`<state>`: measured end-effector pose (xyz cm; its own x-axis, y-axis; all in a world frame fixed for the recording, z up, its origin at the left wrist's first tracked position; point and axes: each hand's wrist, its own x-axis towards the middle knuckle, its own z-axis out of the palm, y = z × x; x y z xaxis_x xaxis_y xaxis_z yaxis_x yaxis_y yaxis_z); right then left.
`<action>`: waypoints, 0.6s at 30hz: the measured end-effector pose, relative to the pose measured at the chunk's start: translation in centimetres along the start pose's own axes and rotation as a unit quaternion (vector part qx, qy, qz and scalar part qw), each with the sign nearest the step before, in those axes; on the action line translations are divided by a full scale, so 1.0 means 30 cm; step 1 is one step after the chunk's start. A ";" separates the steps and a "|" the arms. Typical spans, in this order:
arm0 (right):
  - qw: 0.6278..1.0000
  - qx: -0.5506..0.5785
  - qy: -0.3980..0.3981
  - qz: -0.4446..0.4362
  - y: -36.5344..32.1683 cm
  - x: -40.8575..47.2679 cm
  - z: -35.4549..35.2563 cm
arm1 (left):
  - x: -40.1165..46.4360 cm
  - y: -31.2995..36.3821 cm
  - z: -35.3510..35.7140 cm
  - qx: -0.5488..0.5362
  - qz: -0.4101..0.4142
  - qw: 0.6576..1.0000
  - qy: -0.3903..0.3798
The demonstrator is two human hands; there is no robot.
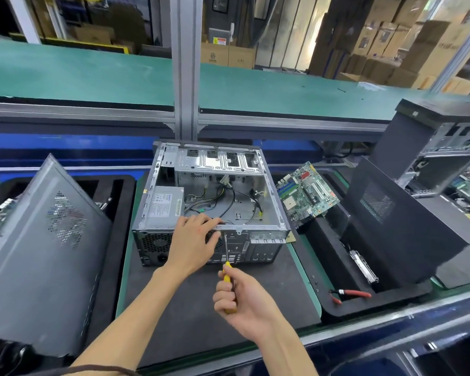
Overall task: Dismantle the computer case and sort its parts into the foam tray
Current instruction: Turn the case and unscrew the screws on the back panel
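Observation:
An open grey computer case (209, 185) lies on its side on a dark mat, rear panel facing me. Inside sit a silver power supply (164, 204) at the left and loose cables (225, 202). My left hand (193, 240) rests over the case's near top edge, fingers curled on the rim. My right hand (239, 297) grips a yellow-handled screwdriver (226, 267), whose tip touches the rear panel near the left thumb. A green motherboard (307, 194) leans in the black foam tray (345, 302) to the right.
A grey side panel (44, 256) leans in another foam tray at the left. A black side panel (399, 226) leans in the right tray, with red-handled cutters (350, 294) at its front. Another case (440, 142) stands at the far right. A green shelf runs behind.

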<state>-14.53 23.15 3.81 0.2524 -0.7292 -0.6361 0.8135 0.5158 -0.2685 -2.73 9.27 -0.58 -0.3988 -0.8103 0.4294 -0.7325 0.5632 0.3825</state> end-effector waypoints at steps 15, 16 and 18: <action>1.000 0.026 -0.001 0.003 -0.031 -0.014 -0.026 | 0.011 -0.003 0.001 0.000 -0.010 1.000 -0.018; 1.000 0.020 -0.008 0.010 -0.038 -0.016 -0.022 | 0.012 -0.004 0.002 0.000 -0.008 1.000 -0.017; 1.000 0.001 -0.018 0.008 -0.040 -0.016 -0.005 | 0.011 -0.002 0.001 0.003 -0.010 1.000 -0.020</action>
<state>-15.72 22.94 4.34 0.2846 -0.7366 -0.6135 0.8100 0.5271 -0.2571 -2.84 8.96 -0.48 -0.4057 -0.8277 0.3876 -0.7441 0.5454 0.3858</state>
